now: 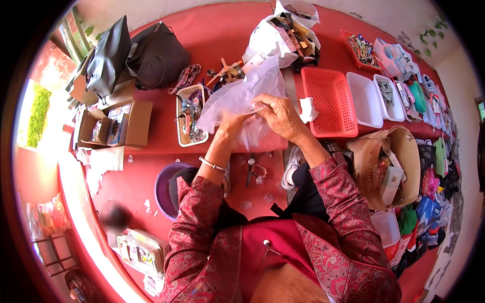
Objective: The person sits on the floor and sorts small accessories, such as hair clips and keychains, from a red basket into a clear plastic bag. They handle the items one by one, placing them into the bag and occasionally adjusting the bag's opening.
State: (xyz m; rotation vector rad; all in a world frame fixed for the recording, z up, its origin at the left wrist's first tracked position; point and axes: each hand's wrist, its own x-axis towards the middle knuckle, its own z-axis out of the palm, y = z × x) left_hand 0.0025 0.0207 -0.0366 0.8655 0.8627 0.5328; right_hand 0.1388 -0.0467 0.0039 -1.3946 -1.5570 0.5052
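Clear plastic bag (242,96) is lying crumpled at the middle of the red counter (161,136), between both hands, its far end billowing up towards the white bag of scraps (283,35). The left hand (230,126) is pinching the near edge of the film with its fingers closed on it; the right hand (280,116) is pressing down from the right, fingers curled and gripping a fold. The film is judged very light, limp and slippery (it is creasing wherever touched), so a hold at the mouth edge or a gathered fold is looking safest; a flat palm would probably slide. Whether anything is inside cannot be told. A white basket of small tools (191,113) is sitting just left of the bag, and a red basket (331,101) is standing just right, with a white cloth scrap (307,108) at its rim.
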